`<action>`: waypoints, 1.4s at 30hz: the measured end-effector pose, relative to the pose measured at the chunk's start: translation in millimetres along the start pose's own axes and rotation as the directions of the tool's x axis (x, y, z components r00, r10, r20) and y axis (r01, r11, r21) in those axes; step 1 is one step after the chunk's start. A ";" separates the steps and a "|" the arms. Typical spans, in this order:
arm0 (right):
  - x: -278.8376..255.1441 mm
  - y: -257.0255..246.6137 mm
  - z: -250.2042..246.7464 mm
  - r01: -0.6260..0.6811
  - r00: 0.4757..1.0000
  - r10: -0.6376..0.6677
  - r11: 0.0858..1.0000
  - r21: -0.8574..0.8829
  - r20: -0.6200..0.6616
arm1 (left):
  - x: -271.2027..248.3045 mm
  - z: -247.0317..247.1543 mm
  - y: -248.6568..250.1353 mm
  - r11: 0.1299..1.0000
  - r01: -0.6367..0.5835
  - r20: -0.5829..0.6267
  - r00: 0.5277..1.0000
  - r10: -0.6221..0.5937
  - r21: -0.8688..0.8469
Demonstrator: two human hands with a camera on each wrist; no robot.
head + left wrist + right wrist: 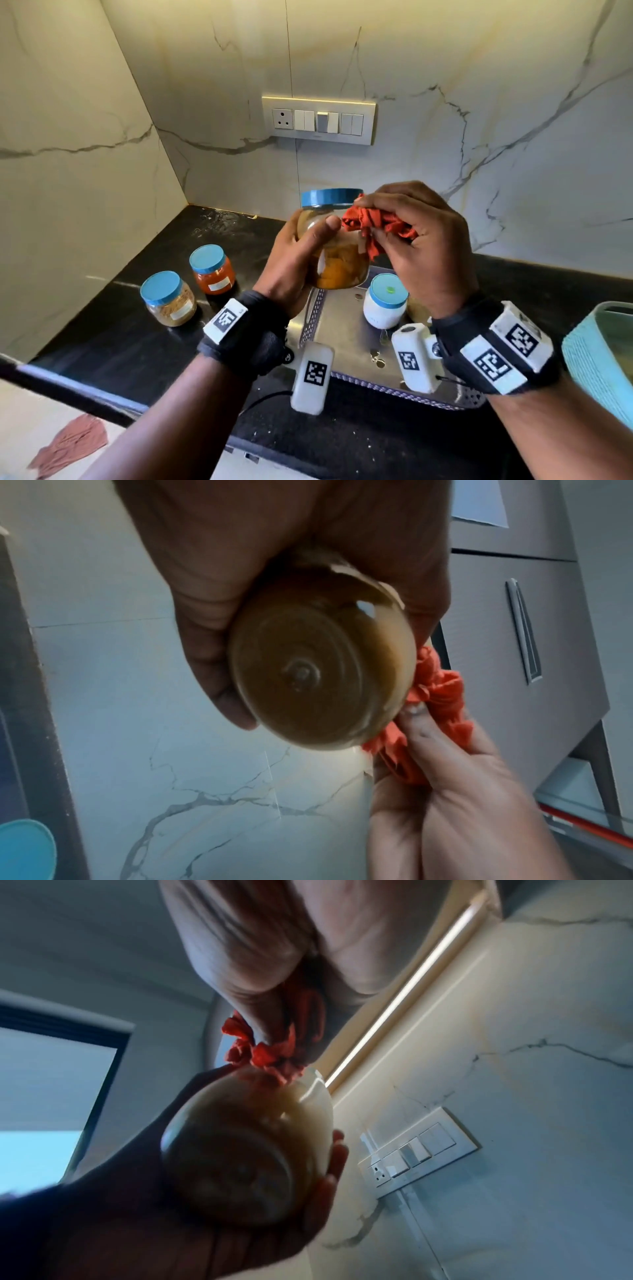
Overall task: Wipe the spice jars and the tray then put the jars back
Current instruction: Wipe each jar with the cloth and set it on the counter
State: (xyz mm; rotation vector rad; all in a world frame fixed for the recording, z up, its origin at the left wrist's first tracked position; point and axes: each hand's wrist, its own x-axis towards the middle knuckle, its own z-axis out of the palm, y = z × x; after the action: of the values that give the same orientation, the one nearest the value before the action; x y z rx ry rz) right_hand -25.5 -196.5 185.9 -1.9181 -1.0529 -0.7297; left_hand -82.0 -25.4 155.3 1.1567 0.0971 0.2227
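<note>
Two hands mid-frame over the tray (pixel 346 337): left hand (pixel 294 260) wraps the yellow-spice jar (pixel 337 246), right hand (pixel 424 240) bunches the orange cloth (pixel 373 222) against its side; white jar (pixel 385 301) on tray, brown jar (pixel 168 298) and red jar (pixel 212 269) on counter (pixel 113 335) at left

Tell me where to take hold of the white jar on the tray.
Grip the white jar round its blue lid, coming from above: it stands upright on the tray with the lid top free, while its right side is hidden behind the right hand.
</note>
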 end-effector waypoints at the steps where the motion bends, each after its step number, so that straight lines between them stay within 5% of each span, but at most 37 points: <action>1: -4.9 -3.5 2.5 0.022 0.999 -0.022 1.000 0.002 0.033 | 0.6 -0.9 1.8 1.000 0.002 -0.001 1.000 -0.002 -0.029; 7: -48.4 -21.1 17.9 0.238 0.956 -0.221 0.969 -0.068 0.194 | -2.8 -15.5 6.4 0.998 -0.025 -0.031 0.999 0.023 -0.055; 11: -11.2 -14.1 21.4 0.027 0.999 -0.026 1.000 -0.010 0.048 | -6.7 -16.9 4.4 0.999 -0.041 -0.072 0.997 0.038 -0.034; 14: 1.1 -14.6 24.6 0.003 1.000 -0.003 1.000 0.007 0.008 | -7.5 -17.0 8.9 0.999 -0.046 -0.087 0.995 0.045 -0.016; 21: -49.4 -32.6 38.0 0.255 0.945 -0.234 0.965 -0.065 0.230 | -10.3 -27.1 14.0 0.997 -0.080 -0.139 0.987 0.076 -0.023; 27: -32.4 -19.0 26.5 0.057 0.995 -0.061 0.997 0.050 0.074 | -10.3 -21.6 15.6 0.995 -0.082 -0.128 0.989 0.075 -0.057; 32: -16.2 5.0 17.1 -0.162 0.985 0.173 0.940 0.300 -0.011 | -15.7 -14.6 8.0 0.999 -0.036 -0.005 0.999 0.036 -0.023; 42: -18.5 -1.4 20.6 -0.004 0.999 -0.002 0.982 0.189 0.035 | -12.4 -23.4 28.9 0.956 -0.021 0.093 0.996 -0.006 0.292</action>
State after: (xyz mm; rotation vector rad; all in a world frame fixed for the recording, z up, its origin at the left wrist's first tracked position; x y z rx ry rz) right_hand -33.6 -185.8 161.6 -1.7736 -1.1024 -0.5754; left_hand -102.1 3.9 171.9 1.4611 0.0444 0.1641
